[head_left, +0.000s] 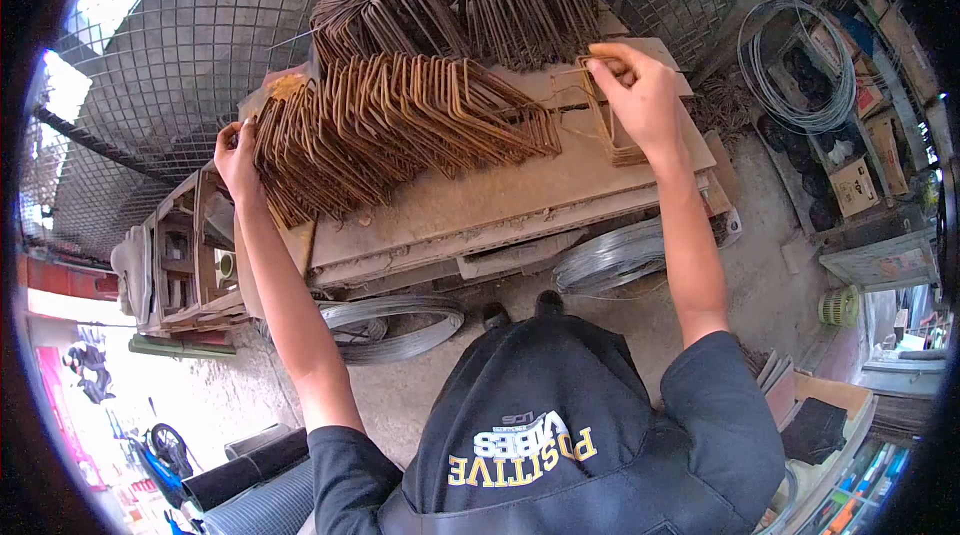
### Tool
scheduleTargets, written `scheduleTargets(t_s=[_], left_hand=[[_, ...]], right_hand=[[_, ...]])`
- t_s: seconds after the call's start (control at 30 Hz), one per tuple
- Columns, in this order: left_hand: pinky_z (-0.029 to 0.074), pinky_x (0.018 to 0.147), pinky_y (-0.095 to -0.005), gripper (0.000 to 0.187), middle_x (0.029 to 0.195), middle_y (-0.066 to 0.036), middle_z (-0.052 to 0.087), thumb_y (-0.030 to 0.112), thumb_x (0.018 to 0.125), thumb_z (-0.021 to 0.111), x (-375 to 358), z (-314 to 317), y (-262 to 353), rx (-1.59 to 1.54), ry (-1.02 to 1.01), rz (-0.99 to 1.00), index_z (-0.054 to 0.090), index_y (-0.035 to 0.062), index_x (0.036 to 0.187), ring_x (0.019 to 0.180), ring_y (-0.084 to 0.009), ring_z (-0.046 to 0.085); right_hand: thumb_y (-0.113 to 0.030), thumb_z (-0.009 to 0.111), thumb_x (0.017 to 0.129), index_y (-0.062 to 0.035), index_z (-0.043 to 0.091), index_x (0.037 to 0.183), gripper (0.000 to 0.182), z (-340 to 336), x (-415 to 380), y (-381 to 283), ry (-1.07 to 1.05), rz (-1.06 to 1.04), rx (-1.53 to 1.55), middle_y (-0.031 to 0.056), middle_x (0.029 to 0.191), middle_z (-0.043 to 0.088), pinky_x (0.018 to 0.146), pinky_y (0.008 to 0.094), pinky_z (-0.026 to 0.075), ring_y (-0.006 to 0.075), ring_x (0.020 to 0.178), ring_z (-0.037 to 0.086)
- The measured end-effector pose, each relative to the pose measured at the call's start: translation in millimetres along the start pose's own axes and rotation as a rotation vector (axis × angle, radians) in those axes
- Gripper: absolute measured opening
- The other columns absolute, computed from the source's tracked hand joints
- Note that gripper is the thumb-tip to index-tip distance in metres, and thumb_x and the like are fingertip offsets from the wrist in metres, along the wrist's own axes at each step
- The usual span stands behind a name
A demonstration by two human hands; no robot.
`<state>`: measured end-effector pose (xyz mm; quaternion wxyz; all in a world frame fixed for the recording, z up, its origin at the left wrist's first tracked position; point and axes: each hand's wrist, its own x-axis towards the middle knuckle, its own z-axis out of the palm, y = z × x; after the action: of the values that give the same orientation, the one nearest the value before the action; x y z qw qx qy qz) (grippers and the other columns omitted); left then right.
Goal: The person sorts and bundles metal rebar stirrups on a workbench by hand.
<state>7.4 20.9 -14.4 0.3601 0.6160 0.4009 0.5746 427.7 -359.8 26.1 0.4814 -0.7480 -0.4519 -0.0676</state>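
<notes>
A long row of rusty bent-steel stirrups leans across the wooden work table. At the row's left end, my left hand has its fingers curled around the edge of an end stirrup; the fingertips are partly hidden. Over the right side of the table, my right hand pinches the upper corner of a rusty rectangular stirrup. Below that hand, a few more stirrups rest on the board, partly covered by my wrist.
Two bundles of stirrups, one on the left and one on the right, stand behind the row against wire mesh. Wire coils lie on the floor before the table. Another wire coil hangs by the right shelves.
</notes>
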Motion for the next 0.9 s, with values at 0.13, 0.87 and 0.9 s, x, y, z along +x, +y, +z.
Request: scheduleTargets(t_s=[0.13,0.87,0.9], left_hand=[[0.048,0.077,-0.0255,0.021,0.095,-0.001,0.067,0.017,0.094,0.079,2,-1,-3,-0.060,-0.012,0.000,0.068,0.0015,0.102,0.084,-0.0103,0.060],[0.047,0.071,-0.0223,0.022,0.091,-0.001,0.066,0.015,0.094,0.079,-3,3,5,-0.067,0.002,0.005,0.065,0.0006,0.103,0.078,-0.0074,0.057],[0.047,0.071,-0.0225,0.021,0.091,-0.001,0.066,0.015,0.094,0.078,-4,3,5,-0.063,-0.004,0.015,0.065,0.0006,0.103,0.078,-0.0074,0.057]], right_hand=[[-0.024,0.076,0.093,-0.0023,0.075,0.117,0.032,24,24,-4,-0.085,0.019,0.112,0.0139,0.090,0.078,0.059,0.0331,0.052,0.0177,0.062,0.069],[-0.021,0.053,0.090,-0.0126,0.077,0.124,0.042,102,17,-12,-0.809,-0.061,-0.058,0.0190,0.112,0.076,0.111,0.0501,0.033,0.0360,0.113,0.067],[-0.021,0.053,0.090,-0.0126,0.077,0.124,0.042,106,16,-9,-0.808,-0.065,-0.057,0.0190,0.112,0.076,0.111,0.0501,0.033,0.0360,0.113,0.067]])
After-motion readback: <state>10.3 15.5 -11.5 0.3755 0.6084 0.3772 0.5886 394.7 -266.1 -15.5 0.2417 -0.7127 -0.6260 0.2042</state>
